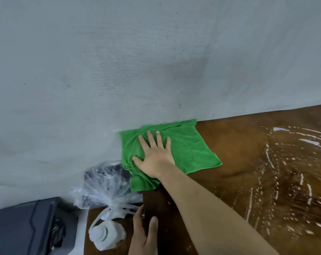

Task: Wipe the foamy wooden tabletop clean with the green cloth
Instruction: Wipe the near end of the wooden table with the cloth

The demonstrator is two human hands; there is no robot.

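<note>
Pressing flat with fingers spread, the right hand [156,155] pins the green cloth [185,144] at the tabletop's [235,150] far-left corner by the wall [119,61]; the left hand [144,234] grips the near edge. Foam [277,181] lies rightward, so firm, overlapping strokes there would serve best.

We see two bare hands and one long bare forearm, with no sleeve, glove, watch or bracelet anywhere on them. The right hand [156,157] shows its back, with four fingers and a thumb in sight and short, unpainted nails. The left hand [144,234] is partly cut off by the lower frame edge; only its thumb, forefinger and part of its back show.
</note>
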